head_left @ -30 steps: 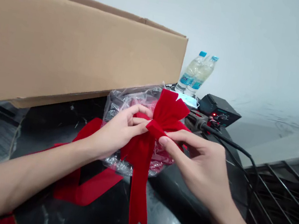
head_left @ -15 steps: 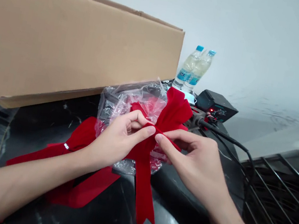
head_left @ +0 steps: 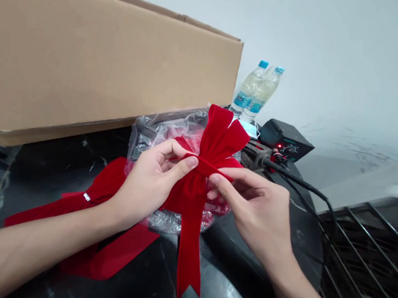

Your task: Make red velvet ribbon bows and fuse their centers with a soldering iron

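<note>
Both hands pinch a red velvet bow (head_left: 196, 230) in front of me, its loops up and its notched tail hanging down. My left hand (head_left: 154, 177) grips the narrow strip across its middle between thumb and forefinger. On the other side, my right hand (head_left: 260, 207) pinches that strip's right end. Behind the bow lies a clear plastic bag (head_left: 144, 132) with more red material inside. Partly under my left forearm, a second red bow (head_left: 106, 179) with a small shiny band rests on the black table (head_left: 55, 160).
A long cardboard box (head_left: 102, 61) stands behind on the left. Farther back are two water bottles (head_left: 250, 89) and a black control box (head_left: 286, 141) with a lit red lamp. A thick black cable (head_left: 303, 184) runs right, above a wire rack (head_left: 368, 253).
My hands have drawn slightly apart along the strip, and more of it shows between my fingers. The bow has shifted a little left and its two upper loops now stand apart.
</note>
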`<state>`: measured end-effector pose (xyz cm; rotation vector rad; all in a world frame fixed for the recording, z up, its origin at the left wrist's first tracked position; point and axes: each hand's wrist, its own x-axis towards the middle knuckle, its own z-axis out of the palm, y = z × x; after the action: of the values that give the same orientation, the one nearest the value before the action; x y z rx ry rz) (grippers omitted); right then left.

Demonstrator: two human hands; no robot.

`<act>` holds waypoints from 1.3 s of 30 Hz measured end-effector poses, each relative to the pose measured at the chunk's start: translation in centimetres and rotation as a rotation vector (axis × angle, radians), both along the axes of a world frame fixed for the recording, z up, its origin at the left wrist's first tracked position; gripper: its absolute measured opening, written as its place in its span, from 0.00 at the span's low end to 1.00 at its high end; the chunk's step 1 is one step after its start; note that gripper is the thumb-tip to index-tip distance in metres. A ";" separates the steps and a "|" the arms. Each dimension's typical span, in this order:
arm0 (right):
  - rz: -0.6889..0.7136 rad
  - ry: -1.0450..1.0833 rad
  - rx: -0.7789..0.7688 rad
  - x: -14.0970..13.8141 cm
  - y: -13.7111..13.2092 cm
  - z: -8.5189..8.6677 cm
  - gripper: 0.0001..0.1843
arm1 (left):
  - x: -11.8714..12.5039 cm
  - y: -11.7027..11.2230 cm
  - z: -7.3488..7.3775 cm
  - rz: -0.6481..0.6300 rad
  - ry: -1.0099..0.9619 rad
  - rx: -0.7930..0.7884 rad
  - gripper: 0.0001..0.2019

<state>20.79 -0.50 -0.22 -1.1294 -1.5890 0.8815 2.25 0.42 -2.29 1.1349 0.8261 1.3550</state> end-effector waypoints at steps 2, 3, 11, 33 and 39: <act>0.001 0.027 -0.022 0.0 0.0 0.0 0.08 | 0.0 0.0 0.1 0.027 0.011 0.016 0.11; 0.002 0.035 -0.031 0.0 0.0 0.1 0.08 | 0.0 0.0 0.1 0.033 0.011 0.017 0.11; -0.032 -0.022 0.089 -0.2 -0.2 -0.2 0.06 | 0.1 -0.1 0.2 0.042 0.002 0.020 0.10; -0.113 0.111 0.159 -1.2 -0.2 -1.2 0.06 | 0.1 -0.5 0.8 0.140 0.151 0.112 0.08; -0.195 -0.070 0.179 -1.0 -0.7 -1.1 0.07 | 0.3 -0.6 0.7 0.180 0.172 0.154 0.06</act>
<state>19.77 -1.23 -1.33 -1.1739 -1.5506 0.5658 2.57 -0.14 -1.55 1.3370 0.9798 1.5051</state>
